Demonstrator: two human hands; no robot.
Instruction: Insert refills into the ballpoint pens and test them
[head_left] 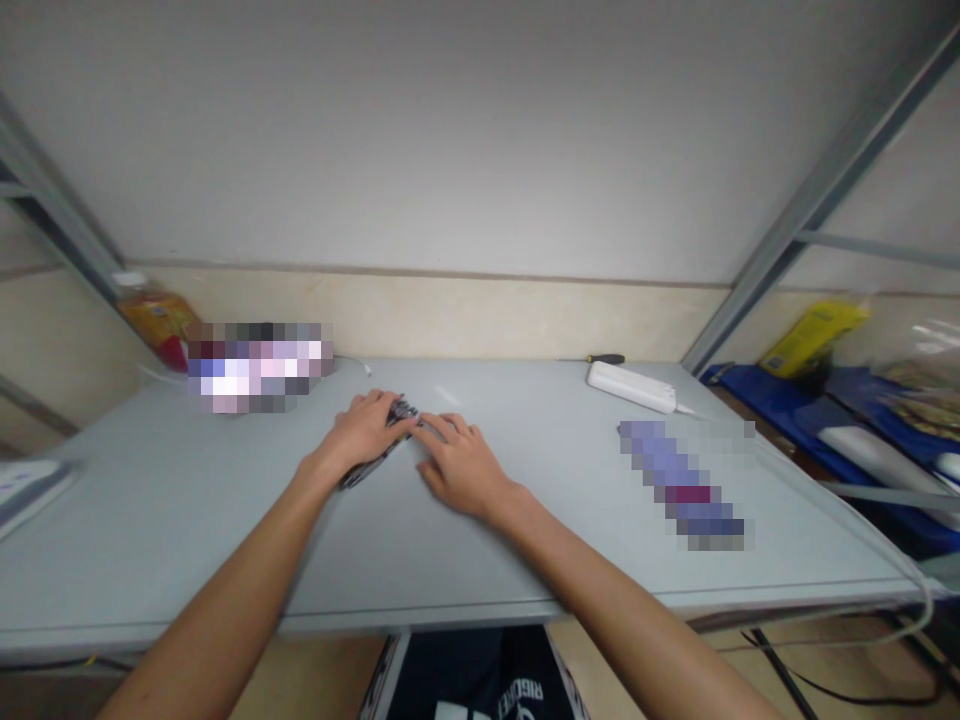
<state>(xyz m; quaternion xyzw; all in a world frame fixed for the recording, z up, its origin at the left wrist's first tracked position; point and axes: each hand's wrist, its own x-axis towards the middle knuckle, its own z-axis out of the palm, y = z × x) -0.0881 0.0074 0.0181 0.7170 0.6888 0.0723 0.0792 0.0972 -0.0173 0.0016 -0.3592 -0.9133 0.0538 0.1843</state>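
Both hands on a patterned thing, desk stuff all around

So the main thing here is a long, narrow black-and-white patterned item (363, 472), lying slantwise on the grey desk (225, 530), a bit left of centre. Can't tell exactly what it is, too much of it is covered. Clock directions are from that item, wall at 12.

The left hand (365, 428) is clamped over it, thumb on one side and fingers on the other. The right hand (461, 465) is at 3 o'clock, palm down, fingers loosely spread, fingertips right at the item's far end. Can't tell if they actually touch.

Further out: a white cable end (367, 370) at 12, a screwdriver (606, 358) and a white power strip (631, 388) between 2 and 3, and a pixelated purple object (675, 475) at 3. Past the desk, also between 2 and 3, there's a yellow packet (816, 335). A white-capped bottle (155, 312) and another pixelated object (259, 370) sit at 10, and a white device (30, 488) at 9.
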